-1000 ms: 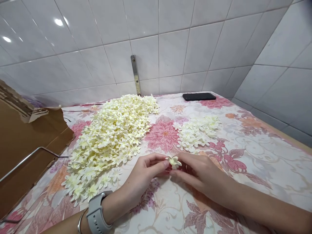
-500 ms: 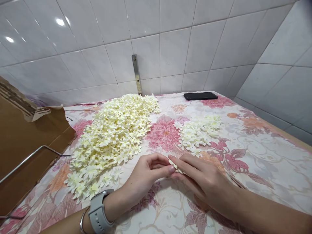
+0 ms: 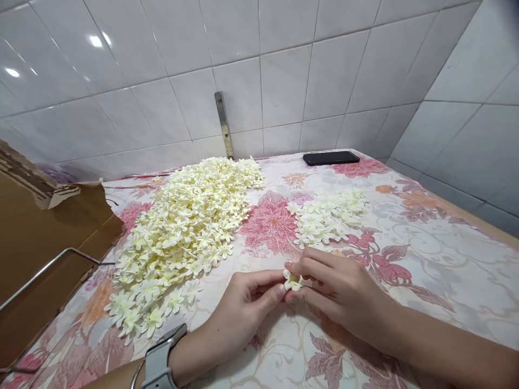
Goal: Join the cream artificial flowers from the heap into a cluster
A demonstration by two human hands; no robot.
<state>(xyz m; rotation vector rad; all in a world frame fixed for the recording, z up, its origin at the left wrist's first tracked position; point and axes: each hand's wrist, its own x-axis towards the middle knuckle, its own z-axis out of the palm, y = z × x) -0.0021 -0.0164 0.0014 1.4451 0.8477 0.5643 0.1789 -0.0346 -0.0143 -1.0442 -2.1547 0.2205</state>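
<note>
Between my two hands is one small cream-white artificial flower [image 3: 292, 281], its petals facing partly toward me. My left hand [image 3: 249, 302] pinches its left edge between thumb and forefinger. From the other side, my right hand [image 3: 338, 294] grips it with thumb and fingertips. Left of my hands spreads a large heap of pale yellow-white flowers [image 3: 190, 221]. Beyond my right hand lies a smaller, flatter pile of whiter flowers [image 3: 328, 216]. A grey-banded watch [image 3: 158, 362] and a bangle are on my left wrist.
A torn cardboard box [image 3: 52, 237] stands at the left, with a bent metal wire [image 3: 60, 256] in front of it. Near the tiled wall a black phone [image 3: 331, 158] lies on the floral tablecloth [image 3: 454, 265]. A metal bracket [image 3: 224, 127] is fixed on the wall.
The flower has turned between my fingers, so more of its petals show. My right fingers have bent more around it. The view has shifted slightly.
</note>
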